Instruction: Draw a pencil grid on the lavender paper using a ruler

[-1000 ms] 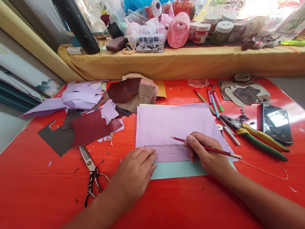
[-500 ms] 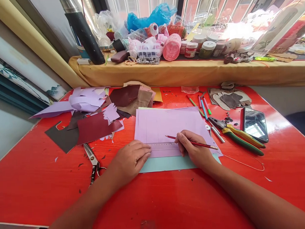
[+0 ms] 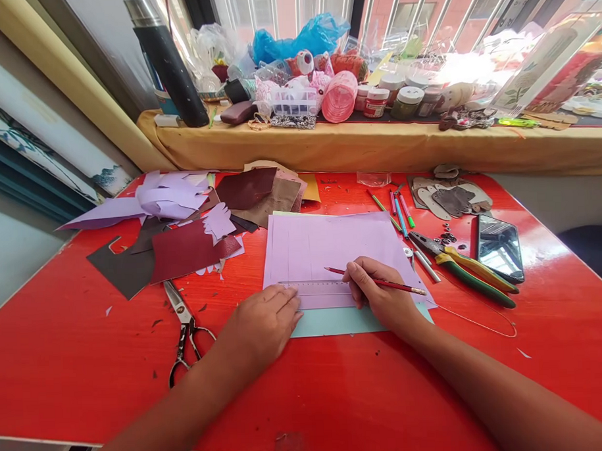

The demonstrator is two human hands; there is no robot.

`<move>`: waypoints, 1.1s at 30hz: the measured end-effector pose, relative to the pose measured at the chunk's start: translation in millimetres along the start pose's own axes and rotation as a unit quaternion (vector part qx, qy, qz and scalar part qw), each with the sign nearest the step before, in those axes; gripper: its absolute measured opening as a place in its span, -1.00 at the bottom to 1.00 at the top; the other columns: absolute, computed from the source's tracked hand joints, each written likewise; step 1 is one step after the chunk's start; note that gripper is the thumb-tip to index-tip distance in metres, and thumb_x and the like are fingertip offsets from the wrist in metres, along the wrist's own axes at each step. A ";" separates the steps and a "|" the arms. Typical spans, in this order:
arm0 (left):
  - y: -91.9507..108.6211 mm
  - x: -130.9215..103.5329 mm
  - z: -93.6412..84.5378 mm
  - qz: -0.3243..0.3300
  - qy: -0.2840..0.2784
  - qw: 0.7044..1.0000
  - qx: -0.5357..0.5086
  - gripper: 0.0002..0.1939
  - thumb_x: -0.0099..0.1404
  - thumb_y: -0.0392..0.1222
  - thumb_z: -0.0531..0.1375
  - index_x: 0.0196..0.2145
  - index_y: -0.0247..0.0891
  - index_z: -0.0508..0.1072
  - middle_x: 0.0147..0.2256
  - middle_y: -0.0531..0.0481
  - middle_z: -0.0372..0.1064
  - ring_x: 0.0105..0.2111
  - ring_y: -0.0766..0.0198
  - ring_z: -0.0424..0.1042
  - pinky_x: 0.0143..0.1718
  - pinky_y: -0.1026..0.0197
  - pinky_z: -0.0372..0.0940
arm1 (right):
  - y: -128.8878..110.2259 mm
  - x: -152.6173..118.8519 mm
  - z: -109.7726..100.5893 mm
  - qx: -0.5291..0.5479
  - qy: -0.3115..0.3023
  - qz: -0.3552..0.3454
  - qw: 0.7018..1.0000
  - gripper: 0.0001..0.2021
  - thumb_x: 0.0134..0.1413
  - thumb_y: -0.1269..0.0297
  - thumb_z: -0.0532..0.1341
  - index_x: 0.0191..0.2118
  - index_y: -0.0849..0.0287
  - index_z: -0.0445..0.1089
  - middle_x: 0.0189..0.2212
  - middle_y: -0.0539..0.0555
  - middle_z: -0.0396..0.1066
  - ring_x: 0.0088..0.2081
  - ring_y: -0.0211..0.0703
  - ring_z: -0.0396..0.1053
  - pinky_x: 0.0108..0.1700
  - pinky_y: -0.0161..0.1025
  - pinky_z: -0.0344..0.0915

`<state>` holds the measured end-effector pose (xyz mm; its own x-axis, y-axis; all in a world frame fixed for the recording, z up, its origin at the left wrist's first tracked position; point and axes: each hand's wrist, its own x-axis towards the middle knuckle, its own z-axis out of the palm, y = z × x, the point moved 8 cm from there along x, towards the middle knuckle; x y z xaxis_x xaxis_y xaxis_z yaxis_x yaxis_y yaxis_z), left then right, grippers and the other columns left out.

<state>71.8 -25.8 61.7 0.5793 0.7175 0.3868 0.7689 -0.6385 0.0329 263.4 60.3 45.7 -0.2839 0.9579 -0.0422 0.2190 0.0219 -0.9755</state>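
A purple sheet of paper with faint pencil lines lies over a light blue sheet on the red table. Across its lower part runs a clear ruler. My left hand rests flat on the ruler's left end and the paper, fingers stretched out and close together. In my right hand is a red pencil, its tip pointing left just above the ruler's upper edge. The side of that hand rests on the paper at the ruler's right end, which it hides.
Scissors lie beside my left forearm, below leather pieces and purple paper scraps. To the right are felt-tip pens, pliers and a phone. Jars and a black flask stand on the sill.
My left hand has shifted slightly along the ruler, showing more of its left end. The scissors' handles show more now. My right hand keeps the pencil in nearly the same place.
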 end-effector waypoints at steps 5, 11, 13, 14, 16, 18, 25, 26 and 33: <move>17.5 -2.5 6.3 0.006 -0.010 0.997 0.077 -0.65 0.64 -0.30 0.08 0.20 -0.57 0.51 0.06 -0.38 0.63 0.04 -0.07 0.63 0.03 -0.03 0.51 | 2.0 1.1 0.0 0.008 -0.004 -0.002 1.000 -0.50 0.45 -0.21 0.24 -0.35 0.11 0.46 -0.63 -0.09 0.31 -0.58 -0.20 0.25 -0.44 -0.20 0.15; 26.1 -1.9 12.4 0.010 -0.017 0.992 0.121 -0.63 0.67 -0.30 0.03 0.17 -0.59 0.52 0.07 -0.41 0.61 0.02 -0.06 0.62 -0.01 -0.01 0.49 | 7.7 1.3 -0.2 0.010 -0.001 0.001 1.000 -0.46 0.39 -0.31 0.24 -0.37 0.09 0.47 -0.63 -0.07 0.31 -0.57 -0.17 0.25 -0.45 -0.18 0.17; 26.6 -1.7 13.8 0.008 -0.018 0.991 0.129 -0.63 0.66 -0.30 0.03 0.17 -0.58 0.53 0.06 -0.41 0.62 0.02 -0.06 0.61 -0.02 -0.01 0.49 | 8.6 1.2 0.1 0.014 -0.002 0.001 1.000 -0.46 0.38 -0.32 0.25 -0.37 0.09 0.47 -0.63 -0.06 0.32 -0.57 -0.16 0.25 -0.45 -0.17 0.19; 26.8 -1.5 14.4 0.007 -0.019 0.991 0.132 -0.63 0.66 -0.30 0.03 0.16 -0.58 0.53 0.06 -0.40 0.62 0.02 -0.06 0.61 -0.02 0.00 0.49 | 8.9 1.2 0.3 0.016 -0.002 0.000 1.000 -0.46 0.38 -0.32 0.25 -0.37 0.09 0.47 -0.63 -0.06 0.32 -0.57 -0.16 0.25 -0.45 -0.17 0.19; 27.2 -1.3 15.3 0.004 -0.023 0.990 0.138 -0.64 0.66 -0.29 0.05 0.17 -0.56 0.54 0.06 -0.40 0.61 0.02 -0.05 0.61 -0.01 0.00 0.48 | 9.3 1.4 0.6 0.015 -0.003 -0.001 1.000 -0.46 0.39 -0.31 0.25 -0.37 0.08 0.47 -0.63 -0.06 0.31 -0.57 -0.16 0.25 -0.45 -0.17 0.19; 28.0 -1.2 15.9 0.001 -0.027 0.989 0.144 -0.65 0.66 -0.28 0.07 0.18 -0.55 0.54 0.07 -0.40 0.61 0.03 -0.04 0.61 0.01 0.00 0.47 | 9.4 1.6 0.6 0.015 -0.004 -0.003 1.000 -0.47 0.39 -0.30 0.25 -0.36 0.08 0.47 -0.63 -0.06 0.31 -0.56 -0.16 0.25 -0.45 -0.17 0.19; 34.4 -1.1 16.2 -0.004 -0.037 0.985 0.168 -0.63 0.61 -0.33 0.10 0.19 -0.63 0.53 0.09 -0.45 0.60 0.04 -0.11 0.61 -0.01 -0.01 0.47 | 8.8 1.2 0.3 0.011 -0.006 -0.009 1.000 -0.48 0.42 -0.27 0.25 -0.36 0.09 0.47 -0.64 -0.08 0.30 -0.58 -0.17 0.23 -0.45 -0.17 0.14; 35.2 -1.1 16.1 -0.003 -0.038 0.985 0.170 -0.63 0.61 -0.34 0.09 0.20 -0.63 0.54 0.10 -0.45 0.60 0.05 -0.11 0.61 0.00 -0.01 0.47 | 8.7 1.1 0.4 0.009 -0.006 -0.009 1.000 -0.48 0.42 -0.27 0.24 -0.35 0.09 0.47 -0.64 -0.08 0.31 -0.58 -0.18 0.23 -0.45 -0.17 0.14; 37.9 -2.8 15.0 -0.001 -0.051 0.983 0.175 -0.60 0.62 -0.35 0.05 0.21 -0.61 0.55 0.15 -0.47 0.58 0.11 -0.13 0.60 0.06 -0.02 0.46 | 7.1 1.0 1.0 -0.007 -0.010 -0.007 1.000 -0.49 0.46 -0.23 0.23 -0.35 0.09 0.47 -0.63 -0.09 0.31 -0.57 -0.18 0.24 -0.42 -0.17 0.16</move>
<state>103.4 -47.9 48.0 0.5887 0.7539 0.2915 0.8053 -0.5157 -0.2926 263.7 61.1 38.5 -0.3057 0.9515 -0.0340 0.2284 0.0386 -0.9728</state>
